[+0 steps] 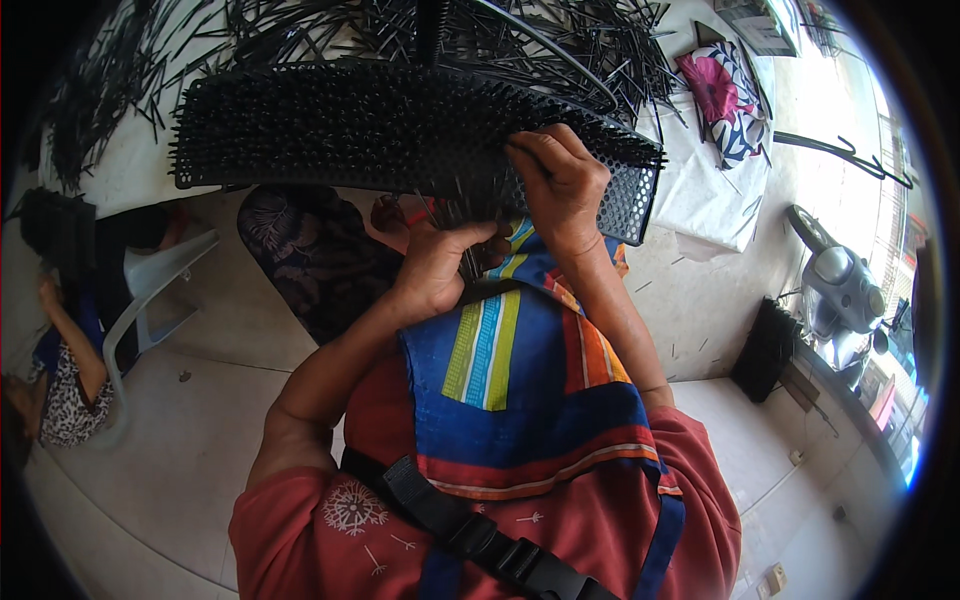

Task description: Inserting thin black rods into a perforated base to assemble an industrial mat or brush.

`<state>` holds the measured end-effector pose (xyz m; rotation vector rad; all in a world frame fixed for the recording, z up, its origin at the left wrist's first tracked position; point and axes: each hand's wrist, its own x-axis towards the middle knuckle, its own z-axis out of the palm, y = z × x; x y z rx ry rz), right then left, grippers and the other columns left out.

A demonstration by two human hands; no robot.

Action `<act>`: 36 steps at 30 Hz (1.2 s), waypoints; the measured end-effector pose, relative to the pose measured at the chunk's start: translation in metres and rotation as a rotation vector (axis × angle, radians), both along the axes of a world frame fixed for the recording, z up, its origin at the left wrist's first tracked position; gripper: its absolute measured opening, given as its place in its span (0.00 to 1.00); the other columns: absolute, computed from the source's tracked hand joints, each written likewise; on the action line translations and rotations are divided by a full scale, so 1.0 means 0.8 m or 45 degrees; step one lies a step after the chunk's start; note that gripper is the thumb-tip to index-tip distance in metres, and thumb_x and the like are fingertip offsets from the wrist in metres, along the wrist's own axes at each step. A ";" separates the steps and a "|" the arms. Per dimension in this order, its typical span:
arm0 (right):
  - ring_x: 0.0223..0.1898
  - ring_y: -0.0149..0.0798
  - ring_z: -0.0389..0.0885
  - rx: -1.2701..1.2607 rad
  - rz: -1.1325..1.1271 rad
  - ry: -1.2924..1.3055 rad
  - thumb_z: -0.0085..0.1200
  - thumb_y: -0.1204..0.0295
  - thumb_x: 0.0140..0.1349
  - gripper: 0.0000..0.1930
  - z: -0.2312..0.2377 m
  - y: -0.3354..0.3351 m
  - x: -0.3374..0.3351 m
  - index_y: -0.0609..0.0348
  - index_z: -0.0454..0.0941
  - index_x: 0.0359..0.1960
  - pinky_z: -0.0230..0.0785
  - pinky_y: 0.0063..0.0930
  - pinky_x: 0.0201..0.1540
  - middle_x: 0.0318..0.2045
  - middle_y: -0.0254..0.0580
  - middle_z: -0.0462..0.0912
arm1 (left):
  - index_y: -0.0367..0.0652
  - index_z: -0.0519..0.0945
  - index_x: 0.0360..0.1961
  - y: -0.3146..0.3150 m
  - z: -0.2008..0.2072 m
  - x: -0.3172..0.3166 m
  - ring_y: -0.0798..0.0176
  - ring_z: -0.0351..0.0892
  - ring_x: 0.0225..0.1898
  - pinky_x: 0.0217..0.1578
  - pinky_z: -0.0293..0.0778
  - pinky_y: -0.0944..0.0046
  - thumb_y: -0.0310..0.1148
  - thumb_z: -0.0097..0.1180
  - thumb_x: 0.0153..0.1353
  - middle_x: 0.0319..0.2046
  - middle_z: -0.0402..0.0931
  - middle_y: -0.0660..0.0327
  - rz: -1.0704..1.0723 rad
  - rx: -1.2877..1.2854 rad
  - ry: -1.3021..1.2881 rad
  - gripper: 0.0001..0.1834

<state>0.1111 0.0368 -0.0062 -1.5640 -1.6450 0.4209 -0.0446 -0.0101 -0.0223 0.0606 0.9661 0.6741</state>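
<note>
A long black perforated panel (628, 205) lies across in front of me, most of its holes filled with upright black strips (330, 120). Bare holes show at its right end and along its front edge. Over the right part of the panel, my right hand (565, 185) pinches with thumb and forefinger; what lies between the fingertips is too small to make out. Below the panel's front edge, my left hand (440, 262) is closed around a bunch of thin dark strips (470, 205). A blue striped apron (530, 420) covers my front.
Loose black strips (300, 35) are heaped on the white-covered table (700, 195) beyond the panel. A patterned cloth (735, 110) lies at the right. Another person (75, 370) sits at left by a pale plastic chair (150, 285). A motorbike (840, 280) stands at far right.
</note>
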 end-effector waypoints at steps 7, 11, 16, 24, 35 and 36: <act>0.23 0.35 0.80 0.014 0.021 -0.190 0.65 0.76 0.50 0.08 0.004 0.002 0.001 0.61 0.82 0.32 0.71 0.24 0.27 0.25 0.42 0.80 | 0.36 0.79 0.40 0.002 -0.001 -0.002 0.62 0.82 0.31 0.29 0.77 0.64 0.23 0.58 0.57 0.34 0.82 0.55 -0.037 0.098 -0.016 0.09; 0.23 0.42 0.81 -0.262 -0.040 0.028 0.65 0.71 0.49 0.10 0.011 -0.014 0.008 0.60 0.81 0.32 0.72 0.29 0.26 0.24 0.42 0.81 | 0.35 0.78 0.41 0.004 0.007 -0.004 0.60 0.83 0.33 0.32 0.80 0.63 0.21 0.58 0.57 0.35 0.82 0.54 -0.032 0.175 -0.054 0.10; 0.25 0.21 0.76 -0.662 -0.140 0.630 0.63 0.77 0.53 0.09 0.017 -0.023 0.014 0.65 0.79 0.35 0.65 0.16 0.25 0.25 0.35 0.83 | 0.36 0.77 0.44 0.011 0.026 0.004 0.58 0.84 0.33 0.31 0.82 0.64 0.18 0.57 0.57 0.35 0.81 0.54 -0.067 0.200 -0.057 0.13; 0.17 0.18 0.66 -1.000 0.015 0.948 0.60 0.76 0.56 0.02 0.017 -0.041 0.028 0.62 0.80 0.28 0.54 0.14 0.18 0.18 0.28 0.76 | 0.38 0.77 0.44 0.001 0.035 0.018 0.62 0.83 0.29 0.30 0.82 0.66 0.18 0.54 0.59 0.32 0.81 0.56 -0.085 0.331 0.027 0.12; 0.14 0.19 0.64 -0.809 -0.236 1.300 0.59 0.79 0.57 0.03 -0.001 -0.056 0.039 0.64 0.79 0.26 0.51 0.15 0.16 0.16 0.28 0.74 | 0.36 0.82 0.40 -0.014 0.007 0.025 0.66 0.82 0.35 0.36 0.82 0.63 0.18 0.54 0.59 0.37 0.82 0.58 0.052 0.648 0.427 0.09; 0.14 0.19 0.64 -0.808 -0.236 1.301 0.59 0.79 0.57 0.03 0.000 -0.057 0.041 0.64 0.79 0.26 0.51 0.15 0.16 0.16 0.28 0.74 | 0.36 0.82 0.39 -0.013 0.008 0.023 0.67 0.82 0.37 0.37 0.81 0.61 0.19 0.55 0.59 0.37 0.82 0.58 0.084 0.565 0.405 0.09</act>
